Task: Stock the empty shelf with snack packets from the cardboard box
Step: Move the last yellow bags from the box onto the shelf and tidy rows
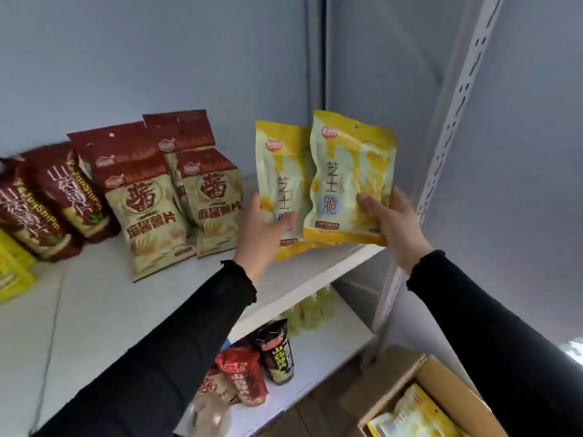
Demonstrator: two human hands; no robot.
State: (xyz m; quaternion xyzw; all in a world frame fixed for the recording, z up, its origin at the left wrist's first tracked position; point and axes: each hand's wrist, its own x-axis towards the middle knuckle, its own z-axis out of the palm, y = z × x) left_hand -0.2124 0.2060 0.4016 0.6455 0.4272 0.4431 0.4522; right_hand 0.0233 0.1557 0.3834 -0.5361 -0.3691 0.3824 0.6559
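We have two yellow packets up at the right end of the shelf. Our left hand grips the left yellow packet, thumb over its front. Our right hand holds the right yellow packet, fingers curled on its lower right corner. Both packets upright, overlapping, bottoms right at the shelf's front edge. The cardboard box sits low right with more yellow packets inside. Risks: set this near the edge, the packets likely tip forward off the shelf. The right one is close to the slotted upright and may snag. Pushing left could topple the red-and-cream packets standing just beside.
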